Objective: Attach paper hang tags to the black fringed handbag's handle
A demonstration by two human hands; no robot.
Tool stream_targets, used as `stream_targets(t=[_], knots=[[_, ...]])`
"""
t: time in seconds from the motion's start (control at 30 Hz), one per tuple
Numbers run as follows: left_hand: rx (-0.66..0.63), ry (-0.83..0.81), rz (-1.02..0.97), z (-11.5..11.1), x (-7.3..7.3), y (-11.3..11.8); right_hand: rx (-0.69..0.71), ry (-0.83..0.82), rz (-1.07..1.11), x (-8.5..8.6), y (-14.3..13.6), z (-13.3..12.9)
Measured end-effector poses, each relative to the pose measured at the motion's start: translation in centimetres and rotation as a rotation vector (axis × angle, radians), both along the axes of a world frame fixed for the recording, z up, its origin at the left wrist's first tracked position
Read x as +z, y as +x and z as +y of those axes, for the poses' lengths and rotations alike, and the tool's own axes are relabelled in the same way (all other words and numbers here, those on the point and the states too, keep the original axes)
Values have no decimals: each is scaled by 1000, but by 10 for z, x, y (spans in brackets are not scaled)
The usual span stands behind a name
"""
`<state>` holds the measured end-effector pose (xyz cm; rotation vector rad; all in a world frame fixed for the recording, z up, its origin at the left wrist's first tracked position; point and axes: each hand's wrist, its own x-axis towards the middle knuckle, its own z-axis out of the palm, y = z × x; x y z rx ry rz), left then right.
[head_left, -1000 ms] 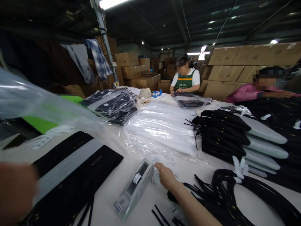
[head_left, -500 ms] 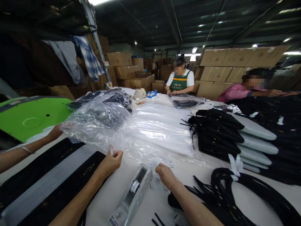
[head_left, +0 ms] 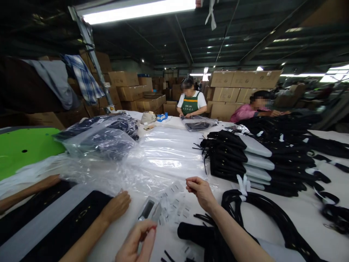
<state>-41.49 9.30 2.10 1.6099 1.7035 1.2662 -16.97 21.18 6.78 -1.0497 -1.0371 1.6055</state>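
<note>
My left hand (head_left: 136, 242) is at the bottom centre, beside a grey tape dispenser (head_left: 149, 210). Its thumb and fingers are curled together, and whatever is between them is too small to make out. Farther right, my right hand (head_left: 201, 192) is raised over the table, its fingertips pinched; I cannot tell what they hold. Small clear packets with printed labels (head_left: 174, 202) are scattered between my hands. Just below my right forearm is a rolled black fabric piece (head_left: 195, 233), near a loop of black cords (head_left: 268, 207) with a white tag.
Another person's hands (head_left: 117, 208) are at the left, over black fabric with a grey strip (head_left: 45, 218). Clear plastic bags (head_left: 169, 149) cover the middle. Folded black items (head_left: 227, 156) are stacked right. Two people work across the table, with cartons (head_left: 141, 104) behind.
My left hand has come into view at the bottom. The other person's hands have let go of the plastic bag, now lying flatter. The view has shifted right and upward.
</note>
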Motion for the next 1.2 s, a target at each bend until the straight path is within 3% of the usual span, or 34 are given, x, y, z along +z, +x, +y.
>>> stream_targets(t=[0.07, 0.1, 0.17, 0.27, 0.33, 0.43, 0.57, 0.67, 0.77, 0.87, 0.97, 1.13, 1.2], knots=[[6, -2, 3, -15, 19, 52, 15, 4, 10, 15, 11, -6], [94, -17, 9, -19, 28, 75, 22, 11, 6, 23, 17, -11], [136, -6, 23, -22, 49, 111, 27, 34, -15, 38, 29, -22], [80, 68, 32, -12, 78, 141, 7, 90, -78, 63, 55, -43], [8, 63, 25, -4, 90, 154, -7, 140, -138, 81, 76, -61], [-122, -63, 57, 6, 88, 175, -9, 190, -285, 106, 115, -88], [-316, -273, 273, 13, 56, 212, -20, 123, -460, 122, 166, -124], [-405, -357, 457, 20, 31, 243, -28, 127, -810, 113, 194, -144], [-393, -408, 473, 32, 16, 268, 18, 212, -1220, 90, 209, -157], [-315, -458, 444, 43, 15, 282, 65, 201, -1440, 65, 218, -165], [-306, -400, 430, 46, 20, 286, 58, 172, -1446, 49, 226, -168], [-797, -112, 601, 32, 21, 291, -10, 175, -1250, 37, 243, -165], [-893, -59, 685, 33, 22, 292, -21, 169, -1202, 34, 247, -164]])
